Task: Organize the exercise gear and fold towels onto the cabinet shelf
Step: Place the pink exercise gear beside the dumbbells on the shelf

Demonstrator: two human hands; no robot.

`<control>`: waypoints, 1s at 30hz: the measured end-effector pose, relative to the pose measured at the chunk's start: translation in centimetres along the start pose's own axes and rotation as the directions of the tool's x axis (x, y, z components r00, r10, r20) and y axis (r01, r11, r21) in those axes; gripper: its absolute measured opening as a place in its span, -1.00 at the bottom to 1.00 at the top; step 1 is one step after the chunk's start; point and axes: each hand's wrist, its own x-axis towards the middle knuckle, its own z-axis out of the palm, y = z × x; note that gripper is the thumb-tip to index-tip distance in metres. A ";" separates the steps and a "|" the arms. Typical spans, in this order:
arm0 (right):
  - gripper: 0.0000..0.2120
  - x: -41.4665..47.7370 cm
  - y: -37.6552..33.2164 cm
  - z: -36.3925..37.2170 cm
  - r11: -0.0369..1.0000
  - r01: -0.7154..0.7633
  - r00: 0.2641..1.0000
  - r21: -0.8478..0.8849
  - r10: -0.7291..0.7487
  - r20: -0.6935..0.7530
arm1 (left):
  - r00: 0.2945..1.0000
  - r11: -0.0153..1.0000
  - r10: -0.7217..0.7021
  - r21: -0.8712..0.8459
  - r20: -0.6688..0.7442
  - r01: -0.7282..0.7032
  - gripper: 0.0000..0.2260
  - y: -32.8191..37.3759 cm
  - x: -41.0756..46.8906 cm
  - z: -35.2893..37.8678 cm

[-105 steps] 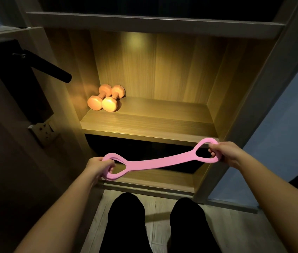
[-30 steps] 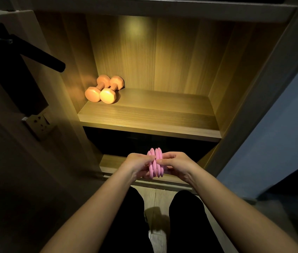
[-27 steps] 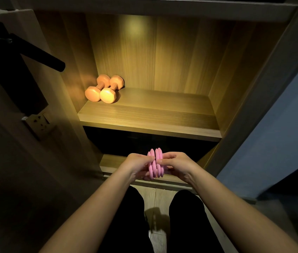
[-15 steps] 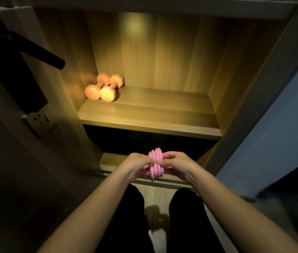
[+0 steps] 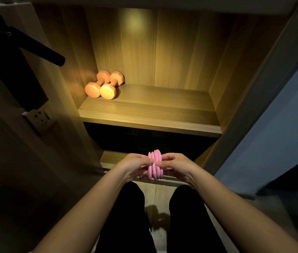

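Observation:
A pink resistance band is folded into a tight bundle of several loops. My left hand and my right hand pinch it from either side, low in front of the cabinet, below the lit shelf. Two orange dumbbells lie side by side at the shelf's back left corner. No towel is in view.
The wooden cabinet has a dark compartment under the lit shelf and a lower ledge behind my hands. An open door with a black lever handle stands at the left. A blue wall is at the right. My legs are below.
The band was stretched out between my two hands 3.5 s ago; it is now folded into a compact bundle held between them at the centre. Over the last second little has moved.

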 end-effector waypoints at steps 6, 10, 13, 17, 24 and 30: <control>-0.78 -0.4 0.0 -0.4 0.999 -0.019 1.000 0.045 0.019 -0.009 | 0.992 0.998 0.048 -0.041 0.117 -0.043 -0.78 0.1 -0.5 -0.5; -0.77 -0.9 -0.8 -1.2 1.000 0.018 0.999 0.022 -0.019 0.042 | 0.987 0.975 0.157 0.151 0.036 -0.160 -0.85 -0.1 -0.4 -0.9; -0.80 -1.4 -1.7 -2.0 0.998 0.059 0.992 0.006 -0.059 0.108 | 0.958 0.906 0.286 0.322 0.013 -0.275 -0.92 0.2 -0.6 -1.1; -0.80 -1.9 -3.1 -2.6 0.992 0.115 0.970 -0.059 -0.099 0.220 | 0.842 0.692 0.538 0.591 -0.039 -0.415 -0.74 1.0 -1.0 -1.2; -0.72 -2.5 -4.7 -2.3 0.984 0.175 0.951 -0.026 -0.162 0.265 | 0.844 0.682 0.530 0.554 0.075 -0.478 -0.76 1.6 -1.1 -1.4; -0.68 -2.9 -4.2 -1.2 0.977 0.179 0.956 0.115 -0.200 0.215 | 0.867 0.819 0.498 0.348 -0.034 -0.457 -0.74 0.9 -1.0 0.2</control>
